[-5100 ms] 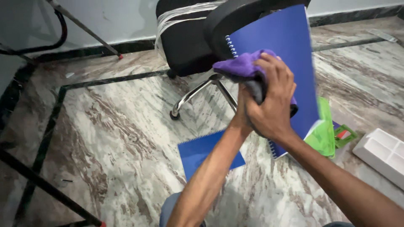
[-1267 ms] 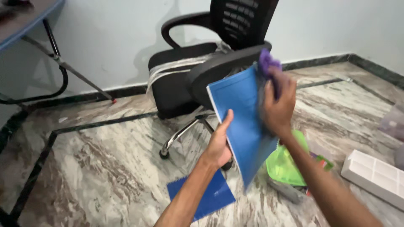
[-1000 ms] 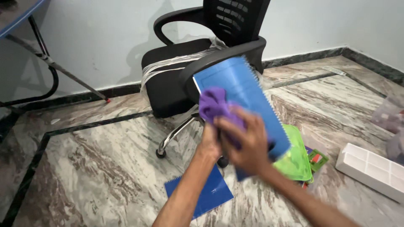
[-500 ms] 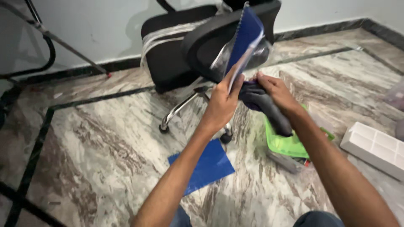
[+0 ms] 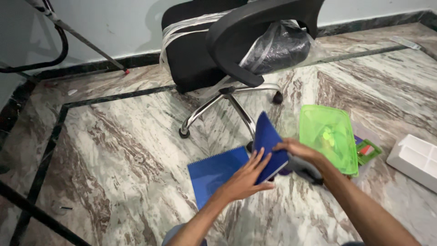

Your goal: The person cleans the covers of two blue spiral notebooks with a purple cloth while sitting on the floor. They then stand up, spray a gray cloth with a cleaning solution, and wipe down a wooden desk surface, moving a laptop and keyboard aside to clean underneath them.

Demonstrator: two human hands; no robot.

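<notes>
Marble floor (image 5: 114, 150), black inlay lines, pale wall behind. Flat blue notebook (image 5: 214, 171) on floor. Left hand (image 5: 248, 175) and right hand (image 5: 296, 149) both grip a tilted blue notebook (image 5: 268, 146) above it. Black chair (image 5: 227, 41) behind; green lid (image 5: 330, 136), white tray (image 5: 416, 159) right.

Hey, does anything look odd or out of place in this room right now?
Yes. The black office chair has clear plastic wrap around its seat and arm. A blue notebook, a green lid and a white tray lie loose on the marble floor.
</notes>
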